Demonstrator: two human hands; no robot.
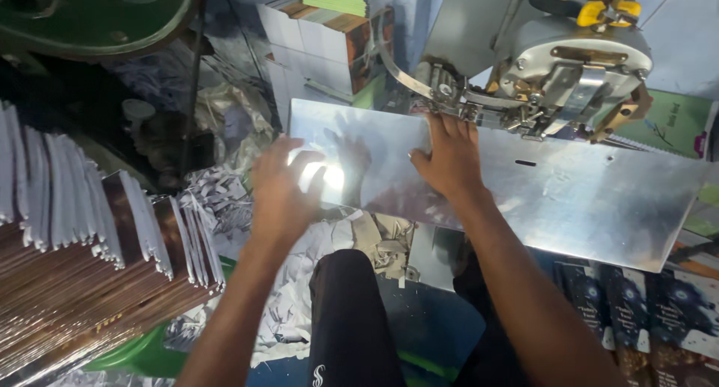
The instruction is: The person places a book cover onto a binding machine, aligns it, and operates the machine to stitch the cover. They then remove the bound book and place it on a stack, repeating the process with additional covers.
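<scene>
A shiny metal work plate (584,200) stretches across the middle and right of the head view. My right hand (448,156) lies flat on it, fingers reaching up to the metal head of a stitching machine (547,80). My left hand (283,186) hovers with fingers spread at the plate's left edge, above a bright glare spot. It holds nothing. Whether paper lies under my right fingers cannot be made out.
A large fanned stack of booklets (97,260) fills the left. Paper scraps (299,282) litter the floor around my dark-trousered knee (348,312). Dark printed covers (644,305) lie at the lower right. Boxes and stacked booklets (329,43) stand behind the plate.
</scene>
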